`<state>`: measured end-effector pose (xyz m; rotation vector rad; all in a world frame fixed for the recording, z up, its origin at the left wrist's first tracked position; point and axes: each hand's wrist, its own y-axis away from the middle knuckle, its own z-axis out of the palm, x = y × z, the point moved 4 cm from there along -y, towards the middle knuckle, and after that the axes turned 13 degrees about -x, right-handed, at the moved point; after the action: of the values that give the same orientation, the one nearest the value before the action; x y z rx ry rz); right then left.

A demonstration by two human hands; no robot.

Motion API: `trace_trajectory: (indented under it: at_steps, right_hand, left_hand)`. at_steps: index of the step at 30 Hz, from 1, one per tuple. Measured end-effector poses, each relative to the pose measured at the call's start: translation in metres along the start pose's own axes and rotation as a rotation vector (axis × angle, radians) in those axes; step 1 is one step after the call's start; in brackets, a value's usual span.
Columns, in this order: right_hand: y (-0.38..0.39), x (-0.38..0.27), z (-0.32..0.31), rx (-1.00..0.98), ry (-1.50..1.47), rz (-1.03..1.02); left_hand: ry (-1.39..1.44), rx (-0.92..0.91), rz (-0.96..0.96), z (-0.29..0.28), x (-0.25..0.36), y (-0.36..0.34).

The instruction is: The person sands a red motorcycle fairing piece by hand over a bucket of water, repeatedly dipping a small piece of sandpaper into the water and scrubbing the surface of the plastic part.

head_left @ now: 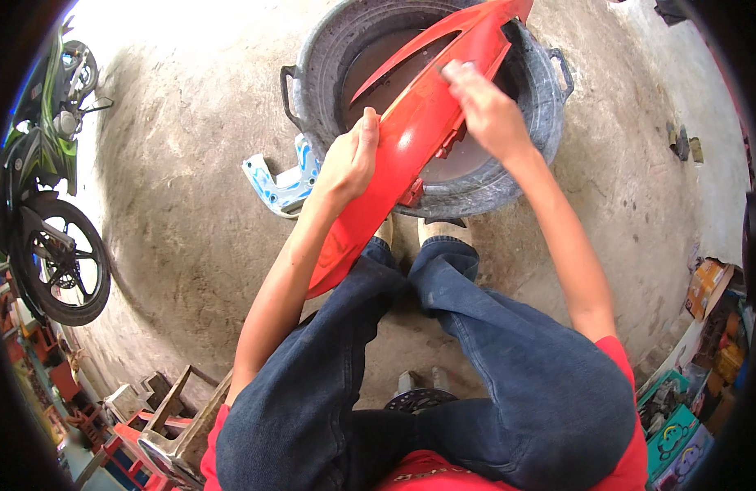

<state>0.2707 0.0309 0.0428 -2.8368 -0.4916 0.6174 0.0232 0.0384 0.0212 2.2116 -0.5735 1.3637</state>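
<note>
A long red plastic fairing panel (402,139) lies diagonally from near my left knee up over a grey tub (533,151) of murky water. My left hand (353,155) grips the panel's left edge near the middle. My right hand (492,114) is on the upper part of the panel, fingers curled around what looks like a small dark piece, partly hidden and blurred. The panel's pointed prong reaches over the water at the upper left.
A blue-and-white plastic part (276,188) lies on the concrete floor (173,245) left of the tub. A black and green motorbike (42,213) stands at far left. Wooden and metal items (173,417) lie at lower left; boxes (705,286) line the right side.
</note>
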Motion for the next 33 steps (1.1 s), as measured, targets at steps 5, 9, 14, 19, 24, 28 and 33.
trace_trajectory:
  at_steps: [5, 9, 14, 19, 24, 28, 33]
  right_hand:
    - [0.016, -0.057, 0.025, 0.009, 0.249, -0.218]
    - [0.037, -0.098, 0.027, -0.25, -0.065, -0.515]
    - [-0.015, 0.017, 0.002, 0.069, -0.082, 0.038]
    - [0.006, -0.062, 0.03, -0.062, 0.109, -0.256]
    - [0.009, -0.054, 0.021, -0.171, 0.101, -0.487]
    - [-0.028, 0.018, 0.001, 0.036, -0.118, 0.079]
    - [0.022, -0.094, 0.034, -0.072, 0.049, -0.379]
  left_hand:
    - [-0.004, -0.006, -0.01, -0.002, -0.003, 0.003]
    - [-0.005, 0.019, 0.007, -0.001, -0.006, 0.002]
    - [-0.015, -0.097, -0.08, -0.001, 0.005, -0.001]
    - [-0.015, -0.031, -0.029, -0.003, -0.001, 0.004]
    - [-0.036, -0.012, -0.008, -0.004, 0.001, 0.002]
    - [-0.025, -0.11, -0.095, -0.001, 0.003, 0.0]
    - [-0.014, -0.046, -0.051, -0.003, -0.008, 0.006]
